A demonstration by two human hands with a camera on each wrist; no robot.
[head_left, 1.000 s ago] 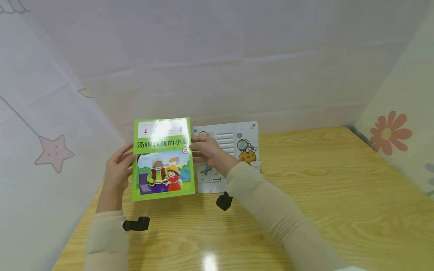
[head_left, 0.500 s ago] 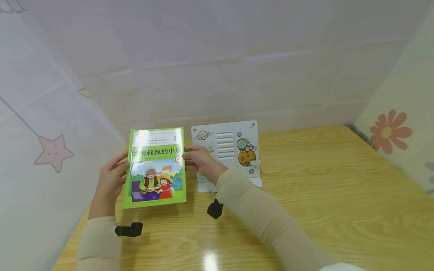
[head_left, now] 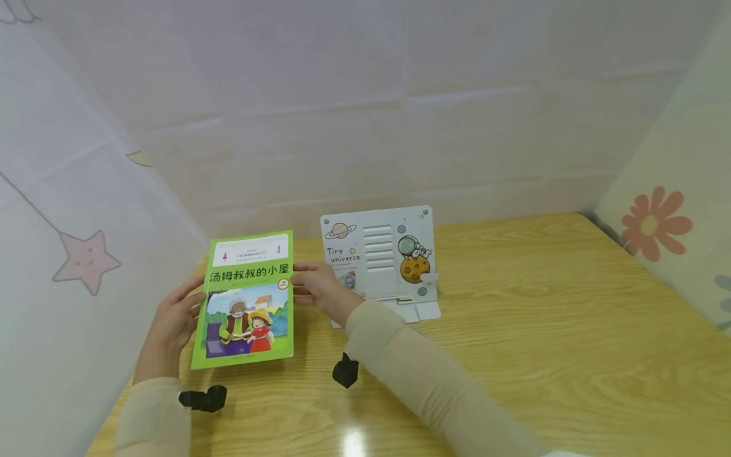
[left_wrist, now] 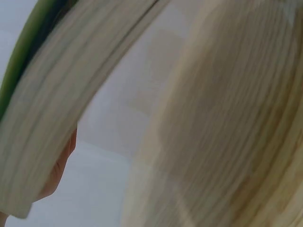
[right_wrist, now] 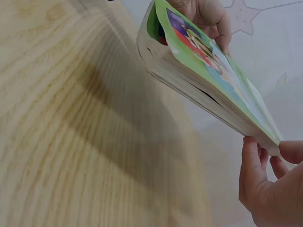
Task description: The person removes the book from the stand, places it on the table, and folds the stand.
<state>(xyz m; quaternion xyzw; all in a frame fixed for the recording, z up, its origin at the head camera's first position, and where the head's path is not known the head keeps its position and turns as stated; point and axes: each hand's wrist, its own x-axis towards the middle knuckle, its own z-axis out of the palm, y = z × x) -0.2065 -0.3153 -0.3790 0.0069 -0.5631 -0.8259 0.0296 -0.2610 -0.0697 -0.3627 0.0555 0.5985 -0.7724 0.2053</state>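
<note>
A green picture book (head_left: 247,317) with a drawn adult and child on its cover is held between both hands above the table. My left hand (head_left: 174,317) grips its left edge. Opposite it, my right hand (head_left: 324,289) pinches the right edge, thumb on the cover and fingers underneath, as the right wrist view shows. That view also shows the book's thick block of pages (right_wrist: 208,97) and its shadow on the wood below. In the left wrist view the book (left_wrist: 80,71) hides most of the left hand. A white book stand (head_left: 379,273) with space drawings stands behind the right hand.
The wooden table (head_left: 514,317) runs to a pale wall cloth (head_left: 365,127) at the back. A patterned cloth (head_left: 57,190) hangs close on the left side. Black wrist mounts (head_left: 203,398) show beside both sleeves.
Both hands have carried the book left and down toward me, away from the book stand. More of the stand now shows. It has stayed in its place.
</note>
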